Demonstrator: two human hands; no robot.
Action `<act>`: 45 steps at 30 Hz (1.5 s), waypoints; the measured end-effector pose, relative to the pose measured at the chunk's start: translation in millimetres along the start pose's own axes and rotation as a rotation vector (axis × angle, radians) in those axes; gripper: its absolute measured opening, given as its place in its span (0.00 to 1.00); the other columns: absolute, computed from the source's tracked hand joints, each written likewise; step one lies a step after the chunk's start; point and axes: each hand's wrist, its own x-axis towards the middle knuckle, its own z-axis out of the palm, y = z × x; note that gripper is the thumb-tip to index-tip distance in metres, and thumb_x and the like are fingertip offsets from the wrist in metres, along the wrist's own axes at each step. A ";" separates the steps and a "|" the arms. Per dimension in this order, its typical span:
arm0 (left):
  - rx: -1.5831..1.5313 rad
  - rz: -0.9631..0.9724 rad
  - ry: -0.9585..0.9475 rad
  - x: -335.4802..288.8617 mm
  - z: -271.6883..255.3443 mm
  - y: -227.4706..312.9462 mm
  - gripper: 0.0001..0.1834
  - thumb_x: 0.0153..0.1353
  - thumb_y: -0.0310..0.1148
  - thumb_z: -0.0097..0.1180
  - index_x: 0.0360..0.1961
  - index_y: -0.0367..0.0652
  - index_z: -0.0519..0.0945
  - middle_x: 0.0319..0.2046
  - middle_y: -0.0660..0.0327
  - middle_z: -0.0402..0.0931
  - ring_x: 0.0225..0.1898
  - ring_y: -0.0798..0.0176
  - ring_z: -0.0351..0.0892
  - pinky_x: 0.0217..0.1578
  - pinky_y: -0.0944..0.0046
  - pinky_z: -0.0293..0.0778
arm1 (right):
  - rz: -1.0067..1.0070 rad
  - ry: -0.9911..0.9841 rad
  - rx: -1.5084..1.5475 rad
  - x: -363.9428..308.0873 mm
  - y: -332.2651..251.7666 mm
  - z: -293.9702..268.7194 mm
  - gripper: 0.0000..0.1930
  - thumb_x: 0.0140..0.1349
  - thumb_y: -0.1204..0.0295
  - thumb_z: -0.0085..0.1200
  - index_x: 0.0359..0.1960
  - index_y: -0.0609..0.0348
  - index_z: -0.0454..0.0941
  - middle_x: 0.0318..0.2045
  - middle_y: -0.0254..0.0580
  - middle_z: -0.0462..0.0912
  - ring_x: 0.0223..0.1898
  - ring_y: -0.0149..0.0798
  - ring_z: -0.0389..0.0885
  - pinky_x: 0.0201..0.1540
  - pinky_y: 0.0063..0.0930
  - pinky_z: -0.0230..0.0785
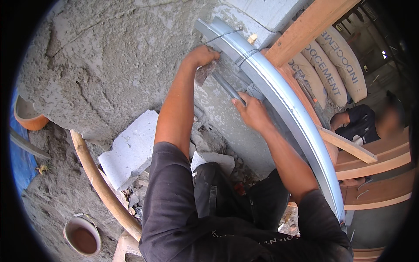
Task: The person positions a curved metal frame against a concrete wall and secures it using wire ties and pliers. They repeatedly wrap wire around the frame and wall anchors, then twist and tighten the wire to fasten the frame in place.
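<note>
My right hand (253, 112) is closed round the grey tubular handle (224, 84) of a hatchet-like tool. The tool's broad, rusty head (205, 73) lies just below my left hand (201, 56). Against the rough cement wall (131, 48), my left fingers are curled together; what they pinch, if anything, is hidden. Close beside both hands runs a long, shiny galvanised metal channel (279, 94), which the lens bends into a curve. Thin wire (248, 56) is wound round the channel near its far end, and another strand crosses it higher up.
A wooden beam (310, 28) slants past the channel at the upper right. Beyond it are stacked cement bags (325, 72) and another person (362, 120). Broken white blocks (131, 146) and a wooden pole (94, 170) lie at left, with a bucket (83, 236) at lower left.
</note>
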 end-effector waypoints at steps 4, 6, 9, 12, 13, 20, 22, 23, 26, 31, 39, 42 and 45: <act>-0.004 0.011 -0.036 4.8 -6.1 -12.9 0.15 0.46 0.38 0.57 0.31 0.38 0.83 0.30 0.57 0.81 0.35 0.63 0.77 0.42 0.65 0.69 | 0.026 -0.219 -0.004 -4.4 -26.9 -18.5 0.24 0.62 0.57 0.48 0.53 0.64 0.72 0.40 0.62 0.79 0.46 0.55 0.77 0.50 0.40 0.66; -0.033 0.001 -0.026 5.5 -4.4 -12.1 0.15 0.46 0.38 0.57 0.30 0.38 0.83 0.30 0.57 0.81 0.34 0.63 0.77 0.42 0.65 0.69 | 0.017 -0.039 0.044 0.8 -16.2 -5.2 0.24 0.62 0.57 0.49 0.53 0.63 0.72 0.40 0.61 0.79 0.45 0.55 0.77 0.50 0.40 0.66; 0.033 -0.010 -0.038 5.0 -3.1 -4.1 0.14 0.46 0.37 0.57 0.31 0.38 0.83 0.30 0.56 0.81 0.33 0.62 0.77 0.41 0.65 0.70 | 0.047 -0.050 0.005 -2.7 -13.3 -2.9 0.24 0.62 0.57 0.49 0.53 0.62 0.72 0.40 0.60 0.79 0.45 0.55 0.77 0.49 0.40 0.67; -0.022 0.065 -0.018 3.6 -6.1 -9.6 0.16 0.47 0.39 0.56 0.32 0.39 0.83 0.31 0.54 0.81 0.35 0.60 0.78 0.42 0.65 0.70 | 0.033 -0.069 0.057 2.4 -7.3 -0.9 0.23 0.62 0.58 0.49 0.53 0.61 0.72 0.40 0.59 0.79 0.45 0.55 0.77 0.49 0.40 0.67; -0.004 0.054 -0.023 1.9 -4.5 -3.2 0.16 0.48 0.40 0.55 0.33 0.39 0.83 0.32 0.54 0.81 0.36 0.60 0.78 0.42 0.65 0.70 | 0.028 -0.048 0.095 2.7 -2.2 -0.1 0.23 0.62 0.58 0.49 0.53 0.61 0.72 0.40 0.59 0.79 0.45 0.55 0.77 0.49 0.40 0.67; 0.064 0.076 -0.039 0.3 -8.6 1.2 0.21 0.49 0.46 0.52 0.37 0.43 0.83 0.40 0.51 0.79 0.43 0.50 0.77 0.47 0.60 0.69 | 0.010 -0.044 0.037 3.1 -7.1 -3.6 0.23 0.62 0.58 0.50 0.52 0.63 0.73 0.40 0.61 0.79 0.45 0.55 0.77 0.49 0.38 0.67; 0.058 0.072 -0.037 1.4 -8.0 -0.4 0.22 0.50 0.47 0.51 0.39 0.43 0.82 0.42 0.49 0.78 0.45 0.48 0.77 0.49 0.59 0.69 | 0.026 0.081 0.079 6.8 -2.3 3.1 0.23 0.63 0.59 0.50 0.51 0.68 0.73 0.41 0.61 0.79 0.45 0.53 0.79 0.50 0.35 0.67; 0.086 0.053 -0.027 6.4 -5.5 -2.1 0.22 0.50 0.47 0.51 0.38 0.43 0.82 0.43 0.49 0.78 0.45 0.48 0.77 0.49 0.59 0.69 | 0.010 0.069 0.062 5.0 -2.1 6.6 0.23 0.62 0.58 0.50 0.51 0.66 0.73 0.39 0.61 0.79 0.44 0.53 0.79 0.49 0.36 0.67; 0.089 0.088 -0.026 7.8 -6.7 -10.2 0.22 0.50 0.47 0.51 0.38 0.43 0.82 0.43 0.50 0.78 0.46 0.50 0.76 0.49 0.59 0.69 | -0.039 0.008 0.036 1.0 -4.8 9.4 0.23 0.62 0.56 0.50 0.51 0.62 0.74 0.36 0.61 0.79 0.43 0.54 0.78 0.47 0.40 0.68; 0.064 0.048 -0.029 -7.6 -14.6 12.5 0.22 0.51 0.47 0.51 0.41 0.44 0.81 0.43 0.51 0.78 0.47 0.52 0.76 0.49 0.59 0.69 | 0.033 0.133 0.064 9.1 -2.5 8.1 0.23 0.62 0.57 0.50 0.50 0.63 0.74 0.34 0.60 0.80 0.40 0.54 0.79 0.45 0.39 0.68; -0.793 -0.177 0.771 -70.3 1.0 -47.8 0.19 0.57 0.40 0.49 0.45 0.37 0.78 0.39 0.56 0.78 0.44 0.62 0.76 0.43 0.63 0.68 | -0.057 -0.079 0.128 4.8 -7.0 2.5 0.23 0.62 0.58 0.51 0.51 0.63 0.74 0.36 0.60 0.80 0.41 0.52 0.80 0.45 0.37 0.68; -0.997 -0.263 1.180 -116.6 21.9 -72.5 0.18 0.60 0.40 0.48 0.46 0.40 0.74 0.41 0.59 0.77 0.44 0.62 0.75 0.42 0.63 0.67 | 0.043 0.100 0.156 13.0 20.5 10.6 0.23 0.62 0.57 0.50 0.51 0.63 0.74 0.37 0.59 0.80 0.42 0.50 0.80 0.46 0.36 0.68; -1.046 -0.375 1.230 -161.6 44.1 -78.0 0.18 0.61 0.41 0.48 0.46 0.40 0.73 0.41 0.60 0.75 0.42 0.63 0.75 0.41 0.64 0.67 | 0.017 0.004 0.119 6.1 12.5 6.8 0.24 0.62 0.56 0.50 0.51 0.64 0.74 0.39 0.60 0.80 0.42 0.50 0.80 0.47 0.34 0.68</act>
